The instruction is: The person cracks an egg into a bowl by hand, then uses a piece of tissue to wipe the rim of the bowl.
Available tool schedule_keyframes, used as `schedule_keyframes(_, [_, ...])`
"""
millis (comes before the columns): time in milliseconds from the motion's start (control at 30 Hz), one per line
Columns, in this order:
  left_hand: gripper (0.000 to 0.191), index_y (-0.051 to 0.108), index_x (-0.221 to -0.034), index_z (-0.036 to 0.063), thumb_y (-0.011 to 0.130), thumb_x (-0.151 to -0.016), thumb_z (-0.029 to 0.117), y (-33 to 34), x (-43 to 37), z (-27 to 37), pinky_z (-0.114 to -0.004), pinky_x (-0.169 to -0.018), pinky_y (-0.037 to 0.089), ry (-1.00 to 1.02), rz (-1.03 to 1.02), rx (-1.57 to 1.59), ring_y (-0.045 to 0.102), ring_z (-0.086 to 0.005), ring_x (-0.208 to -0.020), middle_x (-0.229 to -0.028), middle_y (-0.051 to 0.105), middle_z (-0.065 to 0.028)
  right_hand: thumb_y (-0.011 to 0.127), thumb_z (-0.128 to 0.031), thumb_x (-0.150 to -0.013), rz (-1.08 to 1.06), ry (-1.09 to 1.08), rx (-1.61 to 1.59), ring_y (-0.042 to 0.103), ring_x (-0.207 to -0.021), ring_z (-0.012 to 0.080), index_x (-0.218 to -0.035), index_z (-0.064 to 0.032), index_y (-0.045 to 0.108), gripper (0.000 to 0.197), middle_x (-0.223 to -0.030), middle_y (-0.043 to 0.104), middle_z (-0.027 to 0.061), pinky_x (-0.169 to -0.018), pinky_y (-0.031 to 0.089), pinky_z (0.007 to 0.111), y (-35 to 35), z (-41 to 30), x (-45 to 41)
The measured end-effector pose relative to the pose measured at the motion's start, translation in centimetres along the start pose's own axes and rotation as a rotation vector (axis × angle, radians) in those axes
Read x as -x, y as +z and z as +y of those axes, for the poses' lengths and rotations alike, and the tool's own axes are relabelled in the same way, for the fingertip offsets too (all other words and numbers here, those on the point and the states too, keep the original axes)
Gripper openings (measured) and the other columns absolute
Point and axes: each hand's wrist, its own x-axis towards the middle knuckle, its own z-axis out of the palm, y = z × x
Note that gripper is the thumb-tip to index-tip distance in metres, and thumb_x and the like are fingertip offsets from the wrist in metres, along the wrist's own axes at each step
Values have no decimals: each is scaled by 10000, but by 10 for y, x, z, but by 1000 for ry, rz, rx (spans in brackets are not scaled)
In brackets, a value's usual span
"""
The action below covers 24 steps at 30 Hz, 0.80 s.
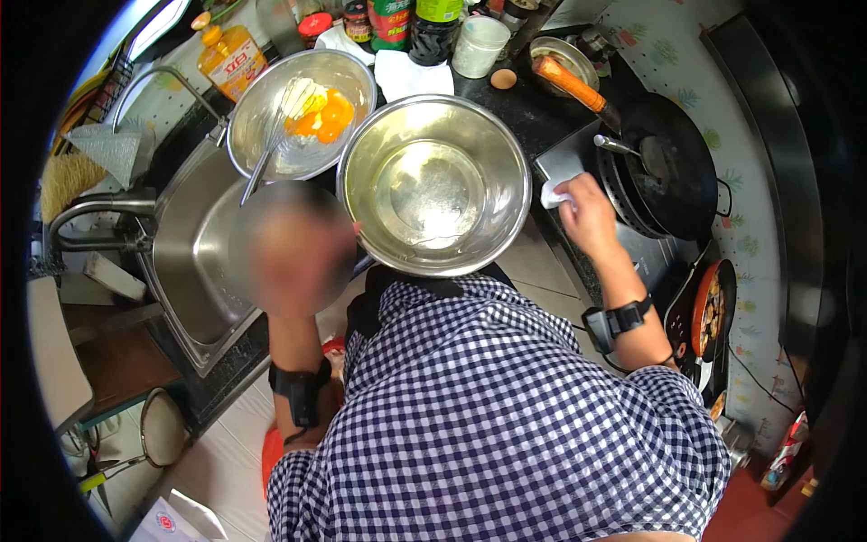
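A large stainless steel bowl point(502, 183) stands right in front of me, with a shallow clear liquid in its bottom. My left hand point(294, 254) is by its left side, mostly covered by a blur; a fingertip shows against the rim, but the grip is hidden. Pinched in my right hand point(588, 215), over the counter right of the bowl, is a crumpled white tissue point(554, 194). Behind and to the left, a second steel bowl point(305, 160) contains several egg yolks point(326, 122) and a wire whisk point(271, 146) leaning on its rim.
A steel sink point(203, 257) with a tap point(101, 206) lies left. At right, a black wok point(677, 169) sits on a stove, and a cleaver with a wooden handle point(572, 85) reaches toward it. One brown egg point(503, 79) rests near a white jar point(479, 47) and several bottles.
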Motion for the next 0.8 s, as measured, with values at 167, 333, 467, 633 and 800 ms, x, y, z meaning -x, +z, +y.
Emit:
schedule_keyframes(167, [261, 631, -866, 116, 760, -685, 253, 33, -17, 15, -349, -669, 469, 300, 183, 54, 564, -229, -755, -883, 599, -45, 664, -101, -719, -60, -303, 67, 549, -725, 292, -803, -46, 594, 122, -771, 502, 101, -618, 459, 364, -28, -50, -53])
schedule_keyframes(333, [212, 640, -801, 116, 766, -668, 223, 48, -16, 13, -329, -648, 476, 327, 151, 241, 576, -212, -714, -779, 616, -24, 626, -94, -698, -384, -724, 243, 520, -870, 268, -794, -49, 624, 106, -874, 527, 90, -754, 440, 347, 25, -41, -110])
schedule_keyframes(467, [255, 627, -879, 56, 756, -695, 176, 48, -10, 28, -282, -722, 500, -319, -16, 1504, 620, -167, -793, -854, 654, -32, 593, -220, -732, -532, -865, 505, 494, -963, 218, -700, -109, 661, 133, -926, 531, 45, -811, 410, 337, 57, -30, -122])
schedule_keyframes(633, [526, 481, -1149, 33, 743, -712, 165, 37, -16, 21, -265, -741, 502, -586, -207, 1892, 620, -135, -847, -872, 659, -33, 585, -262, -769, -627, -906, 550, 490, -967, 216, -737, -116, 673, 173, -948, 528, 41, -833, 393, 342, 68, -30, -122])
schedule_keyframes(800, [436, 471, -1149, 37, 672, -767, 95, 31, -12, 16, -355, -785, 501, -579, -309, 2265, 595, -257, -941, -1033, 584, -104, 579, -278, -777, -706, -888, 572, 478, -1018, 215, -790, -117, 683, 192, -983, 530, 34, -855, 385, 339, 75, -34, -123])
